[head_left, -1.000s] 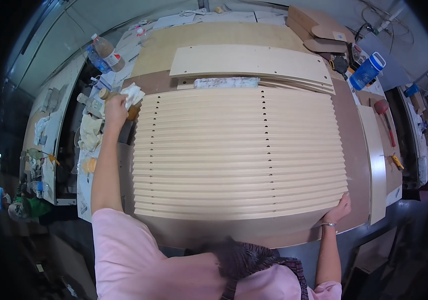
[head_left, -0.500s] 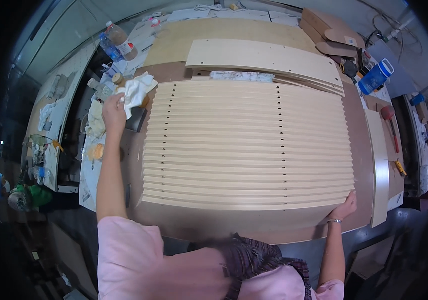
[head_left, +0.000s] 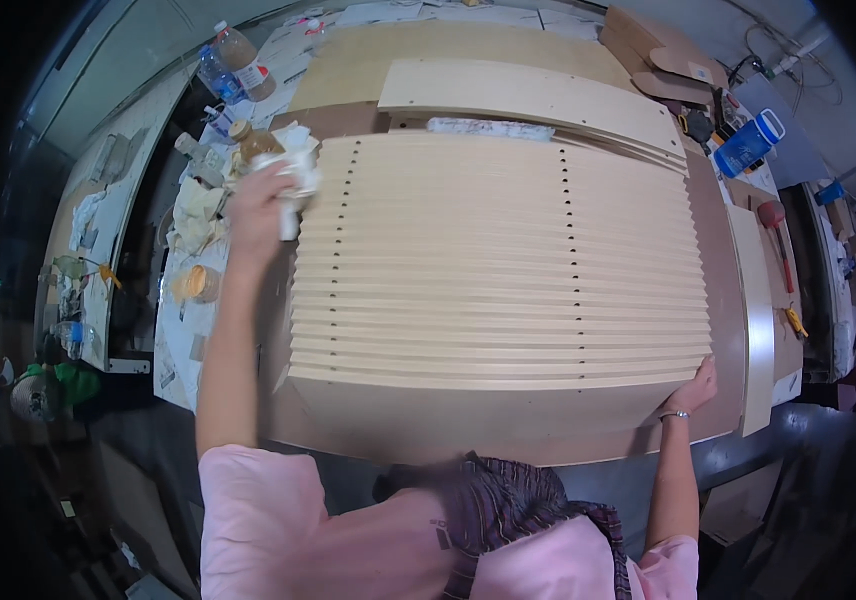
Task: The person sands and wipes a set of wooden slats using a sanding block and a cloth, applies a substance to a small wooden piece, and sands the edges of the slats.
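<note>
A staggered stack of pale wooden boards (head_left: 448,260), with two rows of dark holes running down it, fills the middle of the bench. My left hand (head_left: 260,200), a little smeared by motion, grips a crumpled white cloth (head_left: 298,178) beside the stack's far left corner. Down at the near right corner, my right hand (head_left: 696,387) rests against the boards' ends with curled fingers. Whether those fingers clasp a board edge is partly hidden by the hand itself.
Longer drilled boards (head_left: 528,100) lie behind the stack. To the left stand bottles (head_left: 244,62), an orange-topped jar (head_left: 198,284) and crumpled cloths (head_left: 196,215). On the right are a blue jug (head_left: 748,145), a red-headed mallet (head_left: 774,225), a yellow-handled cutter (head_left: 795,322) and cardboard (head_left: 653,50).
My left hand has carried the white cloth right and closer to the stack's left edge. My right hand stays at the near right corner.
</note>
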